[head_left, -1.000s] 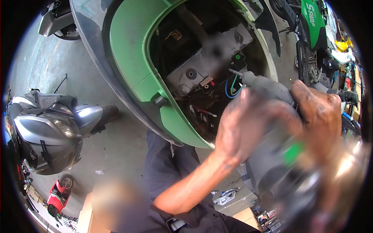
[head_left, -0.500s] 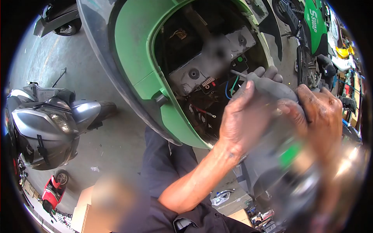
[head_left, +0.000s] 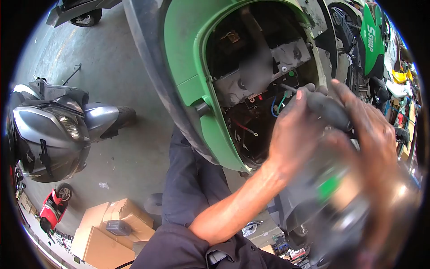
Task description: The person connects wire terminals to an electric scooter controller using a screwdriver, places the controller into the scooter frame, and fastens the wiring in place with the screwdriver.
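In the head view, my left hand [head_left: 291, 134] is closed around a dark, thick-bodied tool [head_left: 329, 110] whose thin shaft points left, like a screwdriver. My right hand [head_left: 371, 127] is at the tool's rear end, fingers stretched out and thumb apart, partly smeared by motion. Whether its palm touches the tool cannot be made out. Left of the hands, an open compartment in a green scooter body panel [head_left: 186, 58] holds a grey metal bracket [head_left: 291, 56], blue and green wires [head_left: 280, 105] and a red cable with a ring terminal [head_left: 246, 129]. The shaft's tip is near the compartment's right side.
A silver scooter [head_left: 51, 125] stands at left and a small red one [head_left: 53, 208] lower left. Cardboard boxes [head_left: 103, 246] are beside my legs. At upper right is another green panel [head_left: 371, 40] among parked vehicles. Blurred dark bodywork lies beneath my right arm.
The view has shifted, so the green body appears further right. My right hand's fingers have straightened from their curl around the tool's rear end. My left hand still holds the tool.
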A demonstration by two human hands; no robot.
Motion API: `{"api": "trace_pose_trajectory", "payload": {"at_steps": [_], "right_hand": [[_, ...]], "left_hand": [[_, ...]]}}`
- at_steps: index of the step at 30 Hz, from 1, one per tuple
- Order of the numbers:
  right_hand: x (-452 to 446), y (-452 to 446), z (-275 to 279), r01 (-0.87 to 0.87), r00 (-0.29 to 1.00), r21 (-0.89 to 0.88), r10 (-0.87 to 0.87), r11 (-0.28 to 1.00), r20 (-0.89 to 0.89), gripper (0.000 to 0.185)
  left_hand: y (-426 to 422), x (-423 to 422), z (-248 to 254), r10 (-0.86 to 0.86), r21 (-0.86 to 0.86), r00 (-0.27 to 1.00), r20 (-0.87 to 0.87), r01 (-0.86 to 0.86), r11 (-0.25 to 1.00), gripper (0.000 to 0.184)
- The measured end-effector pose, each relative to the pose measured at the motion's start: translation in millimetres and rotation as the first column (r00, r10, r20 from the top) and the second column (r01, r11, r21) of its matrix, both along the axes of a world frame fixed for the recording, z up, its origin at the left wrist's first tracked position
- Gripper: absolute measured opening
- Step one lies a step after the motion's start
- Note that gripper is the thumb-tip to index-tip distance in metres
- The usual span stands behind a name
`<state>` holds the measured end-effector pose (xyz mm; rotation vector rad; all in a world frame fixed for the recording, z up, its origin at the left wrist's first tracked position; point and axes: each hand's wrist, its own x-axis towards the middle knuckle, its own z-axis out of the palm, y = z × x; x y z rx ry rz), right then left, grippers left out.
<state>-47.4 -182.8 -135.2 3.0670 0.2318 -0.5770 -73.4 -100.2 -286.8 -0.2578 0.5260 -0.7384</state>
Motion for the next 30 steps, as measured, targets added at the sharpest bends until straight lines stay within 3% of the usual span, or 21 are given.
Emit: {"api": "trace_pose_trajectory", "payload": {"at_steps": [1, 4, 5, 8, 10, 12, 15, 18, 20, 21, 24, 25, 28, 30], "right_hand": [[-1.0, 1.4, -2.3, -0.046, 0.997, 0.057, 0.042, 0.997, 0.07, 0.054], [7.5, -4.2, 2.4, -0.082, 0.997, 0.073, 0.081, 0.994, 0.01, 0.051], [12.0, -4.8, 3.3, -0.072, 0.997, 0.112, 0.073, 0.991, -0.001, 0.049], [20.2, -11.9, 1.7, -0.104, 0.995, 0.147, 0.101, 0.984, 0.025, 0.043], [24.3, -17.1, 0.4, -0.135, 0.991, 0.123, 0.131, 0.983, 0.034, 0.038], [23.8, -21.6, -0.3, -0.125, 0.992, 0.117, 0.122, 0.985, 0.032, 0.036], [18.2, -21.4, 2.3, -0.093, 0.996, 0.096, 0.093, 0.991, 0.01, 0.034], [30.7, -11.6, 16.1, 0.092, 0.944, -0.224, -0.156, 0.97, -0.289, 0.04], [31.3, -6.8, 18.2, 0.185, 0.922, -0.221, -0.247, 0.958, -0.297, 0.044], [21.8, -4.3, 13.2, 0.209, 0.958, -0.048, -0.214, 0.977, -0.193, 0.046], [11.2, 4.2, 10.2, 0.002, 0.995, 0.077, 0.005, 0.997, -0.098, 0.053], [9.7, 2.2, 13.0, 0.006, 0.987, 0.074, 0.006, 0.997, -0.159, 0.053], [8.7, 5.9, 10.0, -0.021, 0.992, -0.028, 0.017, 0.999, -0.125, 0.041], [11.7, -2.9, 11.9, -0.012, 0.986, -0.13, -0.01, 0.991, -0.167, 0.041]], "left_hand": [[-2.8, 1.3, -3.2, -0.047, -0.057, 0.997, -0.057, 0.044, 0.997, 0.038], [-6.2, 4.9, 3.8, 0.043, 0.0, 0.993, -0.114, -0.043, 0.999, 0.036], [-10.4, 0.2, -6.3, 0.067, -0.055, 0.987, -0.144, -0.075, 0.996, 0.036], [-0.6, -3.7, -9.2, 0.017, 0.096, 0.975, -0.22, 0.004, 0.995, 0.036], [-1.8, -16.6, -19.3, 0.004, 0.451, 0.987, -0.162, 0.071, 0.89, 0.033], [-4.5, -35.9, -38.2, -0.043, 0.779, 0.999, -0.019, 0.042, 0.625, 0.03], [-7.5, -44.8, -58.7, -0.055, 0.809, 0.992, -0.114, 0.125, 0.575, 0.025], [-9.8, -41.3, -67.3, -0.115, 0.797, 0.977, -0.18, 0.214, 0.565, 0.027], [-8.7, -35.1, -71.8, -0.153, 0.803, 0.966, -0.207, 0.257, 0.538, 0.028], [-6.1, -33.1, -74.3, -0.19, 0.81, 0.961, -0.2, 0.272, 0.519, 0.028], [-3.3, -30.3, -80.3, -0.227, 0.807, 0.945, -0.233, 0.319, 0.497, 0.028], [-3.8, -29.9, -82.4, -0.245, 0.804, 0.937, -0.249, 0.341, 0.488, 0.028], [-3.7, -29.2, -90.3, -0.264, 0.768, 0.924, -0.276, 0.378, 0.517, 0.025], [-3.3, -35.2, -108.6, -0.287, 0.781, 0.942, -0.174, 0.309, 0.543, 0.024]]}}
